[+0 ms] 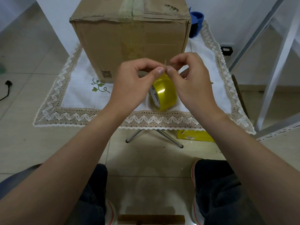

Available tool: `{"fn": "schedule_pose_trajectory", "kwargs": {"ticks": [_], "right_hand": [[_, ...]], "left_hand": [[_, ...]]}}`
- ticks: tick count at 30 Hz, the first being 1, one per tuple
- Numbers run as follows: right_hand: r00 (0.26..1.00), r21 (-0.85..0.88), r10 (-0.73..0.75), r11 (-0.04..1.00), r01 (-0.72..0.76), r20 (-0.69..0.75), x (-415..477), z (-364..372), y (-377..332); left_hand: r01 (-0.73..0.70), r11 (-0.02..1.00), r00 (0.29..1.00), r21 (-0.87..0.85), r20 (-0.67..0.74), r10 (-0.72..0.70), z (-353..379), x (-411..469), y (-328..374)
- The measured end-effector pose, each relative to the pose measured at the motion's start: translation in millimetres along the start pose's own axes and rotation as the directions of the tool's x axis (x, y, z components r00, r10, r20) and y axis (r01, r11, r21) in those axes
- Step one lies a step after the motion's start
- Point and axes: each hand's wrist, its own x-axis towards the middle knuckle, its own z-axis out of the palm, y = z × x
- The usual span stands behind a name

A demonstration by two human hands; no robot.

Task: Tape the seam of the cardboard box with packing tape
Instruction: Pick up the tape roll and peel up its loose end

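Note:
A tall cardboard box [129, 44] stands on a small cloth-covered table [78, 98]; clear tape runs over its top seam and partway down the front face. In front of the box a yellow packing tape roll [164, 93] hangs just above the cloth. My left hand [133, 80] and my right hand [191, 80] meet above the roll. Both pinch the loose tape end [165, 65] between thumb and fingertips, the strip standing up between them. The far side of the roll is hidden by my hands.
A blue tape dispenser [197, 21] stands behind the box at the right. A white metal frame [276, 70] rises at the right. A yellow packet [194, 135] lies on the tiled floor under the table, beside its metal legs [154, 137]. A black plug [8, 83] lies at the left.

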Motion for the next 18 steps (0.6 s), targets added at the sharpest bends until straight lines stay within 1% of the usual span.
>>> {"fn": "schedule_pose_trajectory", "kwargs": {"ticks": [3,8,13,15,18], "right_hand": [[0.998,-0.022,-0.033,0.999,0.032,-0.045,-1,-1,-2],[0.997,-0.021,-0.079,0.997,0.079,0.001,-3,-4,-3],[0.99,-0.008,-0.123,0.992,0.124,0.061,-3,-4,-1],[0.992,-0.015,-0.106,0.994,0.107,0.066,-3,-4,1],[0.994,-0.01,-0.085,0.996,0.086,0.065,-3,-3,2]], "left_hand": [[0.003,1.0,1.0,-0.006,-0.005,-0.003,0,1,1],[-0.023,0.999,1.0,0.042,-0.009,0.024,-5,3,1],[-0.121,0.97,0.993,0.209,0.017,0.12,-10,8,-2],[-0.107,0.975,0.994,0.197,0.017,0.105,-11,8,-1],[-0.062,0.99,0.998,0.128,-0.013,0.064,-12,8,0]]}}
